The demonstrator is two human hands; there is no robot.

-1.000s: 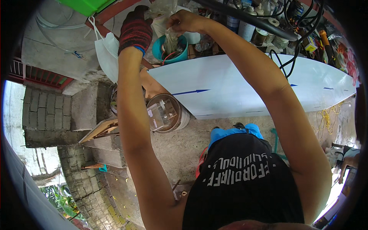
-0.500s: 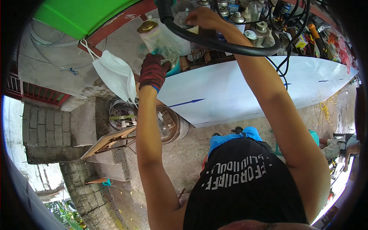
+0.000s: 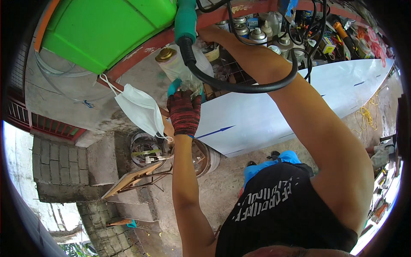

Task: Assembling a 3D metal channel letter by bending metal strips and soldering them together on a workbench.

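My left hand (image 3: pixel 185 113), in a red and black knit glove, is closed at the near side of a teal tub (image 3: pixel 174 87). Crumpled clear plastic (image 3: pixel 191 85) sticks up from the tub just beyond the fingers. My bare right hand (image 3: pixel 207 34) reaches up to the red frame bar (image 3: pixel 147 40); its fingers are hidden there. Near it stand a small yellowish tub (image 3: pixel 212 54) and several spray cans (image 3: pixel 258 35). A whitish container with a gold cap (image 3: pixel 165 54) stands just past the teal tub.
A teal tool handle (image 3: pixel 186 23) with a thick black cable (image 3: pixel 244 88) hangs across the front. A white face mask (image 3: pixel 139 107) dangles from the bar, beside a green plastic panel (image 3: pixel 107 30). Below lie a long white board (image 3: pixel 257 111), a bucket (image 3: pixel 209 160) and yellow rope (image 3: pixel 364 120).
My view has shifted, bringing more of the green panel and the teal tool handle into sight. My right hand's fingers have gone out of sight at the bar; my left stays at the teal tub.
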